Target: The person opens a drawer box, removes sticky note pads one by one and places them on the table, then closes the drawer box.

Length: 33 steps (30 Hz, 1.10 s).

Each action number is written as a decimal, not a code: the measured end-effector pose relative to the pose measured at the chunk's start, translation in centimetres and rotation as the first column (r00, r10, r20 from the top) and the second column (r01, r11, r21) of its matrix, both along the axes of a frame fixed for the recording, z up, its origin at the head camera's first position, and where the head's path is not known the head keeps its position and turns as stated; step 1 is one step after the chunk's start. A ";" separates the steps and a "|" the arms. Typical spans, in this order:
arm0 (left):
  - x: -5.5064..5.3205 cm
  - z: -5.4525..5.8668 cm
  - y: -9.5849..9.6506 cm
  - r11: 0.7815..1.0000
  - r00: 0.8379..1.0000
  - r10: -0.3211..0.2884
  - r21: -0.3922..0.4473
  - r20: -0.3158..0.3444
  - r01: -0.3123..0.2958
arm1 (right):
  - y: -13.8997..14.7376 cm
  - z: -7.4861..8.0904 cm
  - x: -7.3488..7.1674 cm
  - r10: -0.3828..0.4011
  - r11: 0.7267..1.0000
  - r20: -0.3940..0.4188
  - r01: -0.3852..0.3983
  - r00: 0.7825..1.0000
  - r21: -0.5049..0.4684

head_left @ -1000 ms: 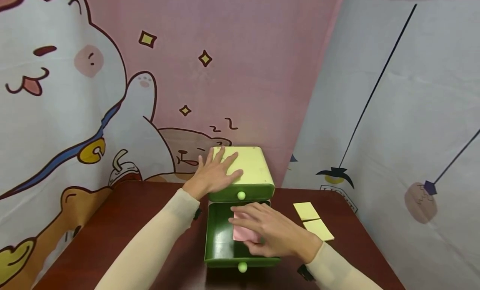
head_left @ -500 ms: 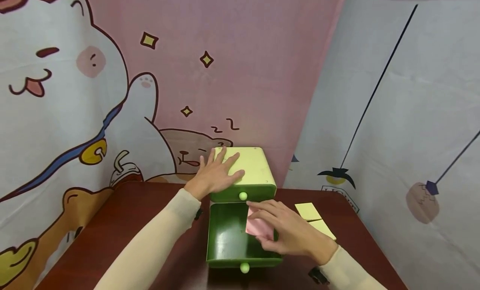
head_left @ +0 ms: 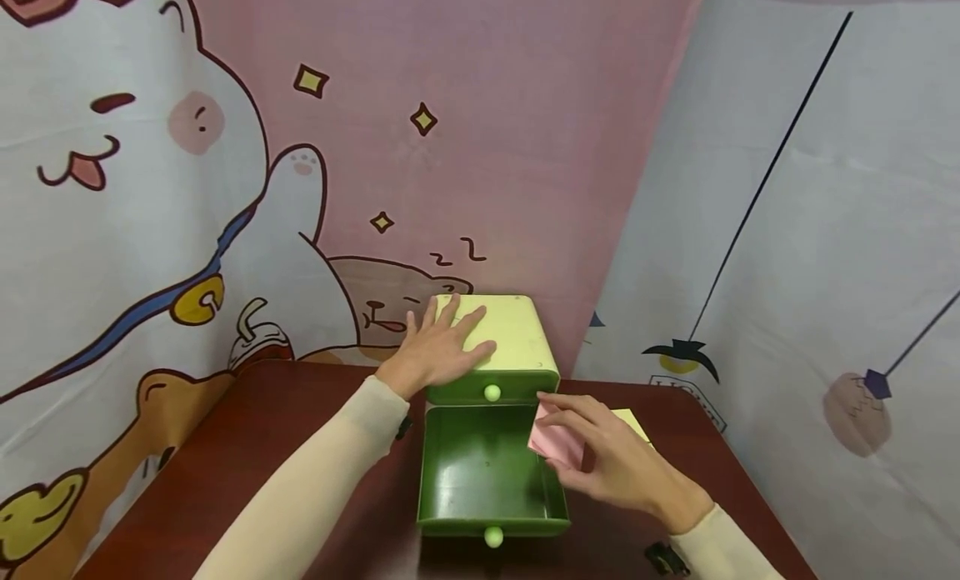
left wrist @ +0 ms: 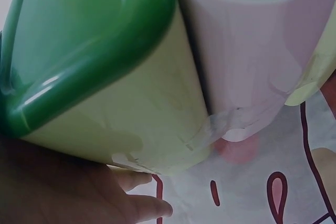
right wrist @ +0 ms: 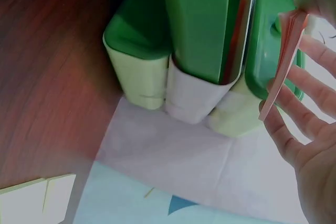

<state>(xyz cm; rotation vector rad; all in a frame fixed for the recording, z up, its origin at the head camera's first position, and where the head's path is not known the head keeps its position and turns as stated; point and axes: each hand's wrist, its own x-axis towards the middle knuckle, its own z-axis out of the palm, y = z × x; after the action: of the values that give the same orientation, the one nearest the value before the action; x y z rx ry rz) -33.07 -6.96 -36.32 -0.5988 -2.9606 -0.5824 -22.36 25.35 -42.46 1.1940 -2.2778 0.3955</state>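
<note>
Basically, the right hand (head_left: 618,462) had the pink pad (head_left: 553,440) pinched between thumb and fingers, held up by the right wall of the pulled-out lower drawer (head_left: 476,484); the left hand (head_left: 441,348) lay spread on the cabinet (head_left: 517,334) top. Risk, I'd guess: a loosening pinch could drop it, or a low corner could catch that wall. Pad was tilted, near-square, so no clear long axis; one face turned toward the person's head, stacked edge toward the right wrist.
</note>
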 end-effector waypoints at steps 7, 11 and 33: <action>0.1 0.0 -0.1 1.000 1.000 0.004 0.013 0.006 -0.004 | 1.1 -0.6 -0.3 -0.086 0.996 0.011 0.086 0.996 -0.031; 0.0 -0.2 -0.2 1.000 1.000 0.006 0.016 0.011 -0.006 | 1.5 -0.9 -0.4 -0.114 0.991 0.042 0.117 0.993 -0.064; -0.1 0.1 -0.1 1.000 1.000 0.009 0.006 0.010 -0.009 | 4.3 -3.2 -3.5 -0.246 0.931 0.009 0.238 0.969 -0.275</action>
<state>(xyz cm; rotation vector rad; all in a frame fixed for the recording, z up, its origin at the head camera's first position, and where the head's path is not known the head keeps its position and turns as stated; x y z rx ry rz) -33.12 -7.08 -36.25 -0.5834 -2.9680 -0.5947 -25.91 29.66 -45.64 0.7650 -2.2248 0.5752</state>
